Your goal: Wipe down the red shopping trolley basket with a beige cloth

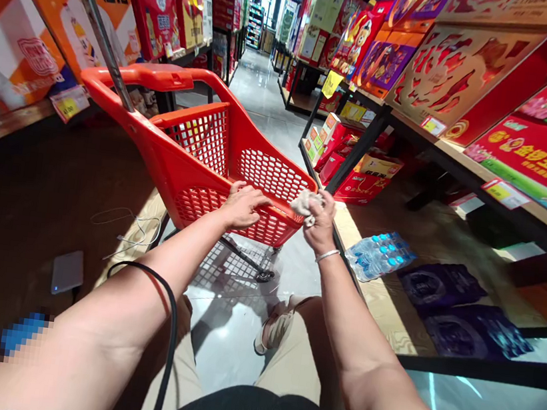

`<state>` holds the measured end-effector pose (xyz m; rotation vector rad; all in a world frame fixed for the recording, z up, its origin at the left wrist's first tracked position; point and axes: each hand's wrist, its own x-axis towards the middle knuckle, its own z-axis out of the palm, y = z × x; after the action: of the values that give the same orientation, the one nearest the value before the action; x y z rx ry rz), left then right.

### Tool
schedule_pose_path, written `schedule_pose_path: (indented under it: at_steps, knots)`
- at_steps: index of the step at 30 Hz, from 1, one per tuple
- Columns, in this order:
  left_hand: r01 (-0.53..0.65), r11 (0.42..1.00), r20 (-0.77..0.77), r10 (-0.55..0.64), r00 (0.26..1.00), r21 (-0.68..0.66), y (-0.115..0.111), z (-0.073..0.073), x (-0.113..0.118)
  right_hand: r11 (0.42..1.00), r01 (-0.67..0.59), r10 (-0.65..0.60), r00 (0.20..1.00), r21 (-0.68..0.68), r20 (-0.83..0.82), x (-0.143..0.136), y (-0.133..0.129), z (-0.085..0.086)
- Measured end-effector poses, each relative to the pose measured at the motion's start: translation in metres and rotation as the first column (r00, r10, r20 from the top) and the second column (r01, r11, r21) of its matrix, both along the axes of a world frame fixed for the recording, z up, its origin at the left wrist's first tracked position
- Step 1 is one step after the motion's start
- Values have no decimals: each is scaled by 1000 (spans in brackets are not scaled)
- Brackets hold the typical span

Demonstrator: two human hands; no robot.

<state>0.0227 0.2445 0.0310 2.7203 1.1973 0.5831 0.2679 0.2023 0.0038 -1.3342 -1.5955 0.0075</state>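
A red plastic shopping cart [147, 128] with perforated sides stands in front of me, tilted in the view. My left hand [245, 208] rests on its near edge, fingers apart and holding nothing. At the cart's right corner, my right hand [320, 221] is closed round a crumpled whitish cloth [304, 204], which lies against the rim. A bracelet circles my right wrist. The cart's basket shows no goods inside, and a wheel is visible beneath it on the shiny floor.
Shelves with boxed goods [462, 75] line the right side; orange cartons [30, 18] stand at left. Shrink-wrapped bottles [380, 254] and purple packs [444, 288] lie low at right. A white device [68, 272] and thin cable [142, 228] are at lower left. An aisle runs ahead.
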Motion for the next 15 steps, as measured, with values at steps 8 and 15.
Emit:
schedule_pose_path:
  at_steps: [8, 15]
  knots:
    - [-28, 1000, -45, 28, 999, 4, -2, 1, 3, 961, -4, 20, 998, -276, 57, -18, -27, -18]
    - [-68, 998, -22, 68, 997, 12, -6, 0, 5, 986, 166, -163, 977, 12, -136, -47, -34, -71]
